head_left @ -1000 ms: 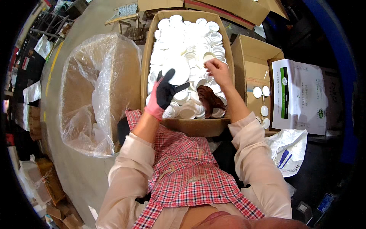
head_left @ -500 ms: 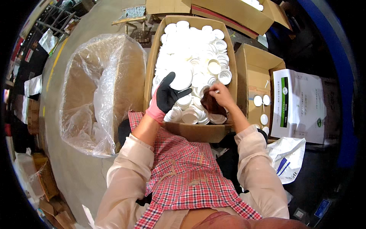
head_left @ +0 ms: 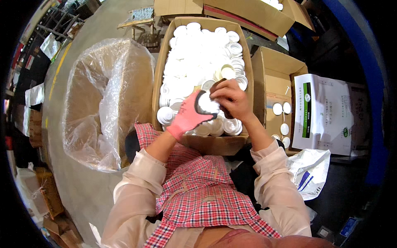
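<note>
My left hand (head_left: 187, 115), in a pink and black glove, is closed around a round white plastic lid (head_left: 208, 104). My bare right hand (head_left: 232, 98) bends over that lid from the right, its fingertips at the lid's edge. A dark brown cloth (head_left: 216, 84) shows beside its fingers, mostly hidden by them. Both hands are above the near part of a cardboard box (head_left: 253, 120) heaped with white plastic lids (head_left: 188, 62). Glare washes out much of the heap.
Left of the lid box stands a carton lined with clear plastic (head_left: 111, 103). On the right an open cardboard box (head_left: 277, 87) holds several white discs, beside a white printed sheet (head_left: 322, 111) and a white plastic bag (head_left: 310, 171). A larger carton (head_left: 252, 18) lies beyond.
My left hand has turned over from an open palm and now grips a lid. My right hand has moved left and up to it with the brown cloth.
</note>
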Tool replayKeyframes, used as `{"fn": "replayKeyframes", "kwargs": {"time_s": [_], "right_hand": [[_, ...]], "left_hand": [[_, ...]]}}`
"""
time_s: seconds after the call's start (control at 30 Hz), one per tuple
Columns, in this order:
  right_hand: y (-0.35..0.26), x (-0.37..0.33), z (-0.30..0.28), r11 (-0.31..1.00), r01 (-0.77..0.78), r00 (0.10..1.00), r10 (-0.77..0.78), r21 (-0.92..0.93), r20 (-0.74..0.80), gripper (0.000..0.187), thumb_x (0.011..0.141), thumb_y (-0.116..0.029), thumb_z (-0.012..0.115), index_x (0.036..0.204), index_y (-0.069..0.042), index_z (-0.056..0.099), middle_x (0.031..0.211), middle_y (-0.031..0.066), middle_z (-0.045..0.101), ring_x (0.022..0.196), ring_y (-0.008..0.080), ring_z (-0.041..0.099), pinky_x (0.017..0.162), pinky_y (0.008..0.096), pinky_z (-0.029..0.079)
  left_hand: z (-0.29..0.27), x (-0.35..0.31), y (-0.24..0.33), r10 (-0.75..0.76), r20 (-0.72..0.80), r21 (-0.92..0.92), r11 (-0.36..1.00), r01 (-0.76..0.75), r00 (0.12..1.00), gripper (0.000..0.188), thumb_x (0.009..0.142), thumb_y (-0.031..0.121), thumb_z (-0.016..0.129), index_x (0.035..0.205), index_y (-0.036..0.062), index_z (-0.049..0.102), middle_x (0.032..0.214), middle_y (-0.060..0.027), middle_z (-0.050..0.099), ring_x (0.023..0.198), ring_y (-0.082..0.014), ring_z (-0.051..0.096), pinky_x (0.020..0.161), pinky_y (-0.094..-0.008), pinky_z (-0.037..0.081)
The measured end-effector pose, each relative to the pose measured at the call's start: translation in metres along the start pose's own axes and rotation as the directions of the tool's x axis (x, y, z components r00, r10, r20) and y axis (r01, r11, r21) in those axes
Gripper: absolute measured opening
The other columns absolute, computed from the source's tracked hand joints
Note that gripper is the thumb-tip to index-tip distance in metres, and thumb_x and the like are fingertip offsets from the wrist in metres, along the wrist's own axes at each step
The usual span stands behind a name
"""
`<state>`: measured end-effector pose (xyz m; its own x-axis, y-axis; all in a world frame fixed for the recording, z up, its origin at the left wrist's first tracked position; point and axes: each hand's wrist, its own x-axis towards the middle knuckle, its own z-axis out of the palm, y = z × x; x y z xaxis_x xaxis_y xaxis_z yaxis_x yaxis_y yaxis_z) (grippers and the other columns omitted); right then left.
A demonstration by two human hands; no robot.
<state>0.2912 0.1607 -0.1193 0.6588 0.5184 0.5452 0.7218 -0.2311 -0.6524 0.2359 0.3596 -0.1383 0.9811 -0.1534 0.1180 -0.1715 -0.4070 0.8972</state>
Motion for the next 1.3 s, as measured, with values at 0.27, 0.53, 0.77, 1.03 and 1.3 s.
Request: {"fn": "replayKeyframes", "kwargs": {"time_s": [0.27,0.53,0.77,1.03,1.3], "right_hand": [[0.008,-0.006,-0.010,0.913,-0.379,0.924,0.383,0.148,0.003,0.010,0.078,-0.007,0.069,0.088,-0.004,0.070,0.084,0.0072,0.061,0.082,0.0206,0.059,0.073,0.0313,0.047],[-0.015,0.000,0.015,0.966,-0.229,0.927,0.254,0.119,-0.276,0.025,0.078,-0.003,0.070,0.102,-0.002,0.064,0.096,0.0096,0.061,0.090,0.0226,0.061,0.080,0.0305,0.049],[-0.031,-0.008,0.055,0.958,0.064,0.990,-0.095,-0.278,-0.100,0.013,0.075,-0.002,0.065,0.088,0.001,0.063,0.089,0.0131,0.053,0.085,0.0304,0.055,0.073,0.0367,0.047],[0.004,-0.006,0.008,0.916,-0.284,0.932,0.195,-0.283,-0.305,0.013,0.078,-0.002,0.068,0.091,-0.002,0.069,0.084,0.0120,0.057,0.080,0.0293,0.060,0.070,0.0350,0.049],[0.067,-0.050,0.008,0.782,-0.418,0.880,0.475,-0.463,0.008,0.016,0.077,-0.002,0.063,0.092,-0.003,0.070,0.089,0.0177,0.056,0.092,0.0376,0.056,0.081,0.0438,0.047]], "left_hand": [[-0.020,0.006,-0.001,-0.153,0.074,-0.797,0.584,0.151,0.985,0.054,0.082,0.007,0.070,0.130,0.0001,0.047,0.123,-0.0142,0.058,0.111,-0.0251,0.059,0.095,-0.0458,0.050],[-0.008,0.017,-0.019,-0.186,0.199,-0.977,0.036,0.209,0.962,0.040,0.097,0.025,0.054,0.132,0.0061,0.050,0.125,-0.0125,0.060,0.116,-0.0266,0.057,0.100,-0.0515,0.047],[0.010,0.012,-0.059,-0.296,0.202,-0.979,-0.075,0.189,0.933,0.029,0.095,0.018,0.057,0.120,0.0030,0.058,0.111,-0.0104,0.065,0.099,-0.0239,0.064,0.085,-0.0346,0.054],[-0.001,0.004,-0.036,-0.273,-0.056,-0.900,0.430,0.070,0.960,0.038,0.095,0.016,0.058,0.130,0.0018,0.052,0.125,-0.0109,0.060,0.115,-0.0240,0.059,0.101,-0.0394,0.048],[-0.063,-0.022,-0.075,-0.141,-0.328,-0.944,0.079,-0.320,0.934,0.041,0.099,0.024,0.050,0.134,0.0041,0.049,0.136,-0.0143,0.051,0.122,-0.0284,0.052,0.107,-0.0487,0.040]]}}
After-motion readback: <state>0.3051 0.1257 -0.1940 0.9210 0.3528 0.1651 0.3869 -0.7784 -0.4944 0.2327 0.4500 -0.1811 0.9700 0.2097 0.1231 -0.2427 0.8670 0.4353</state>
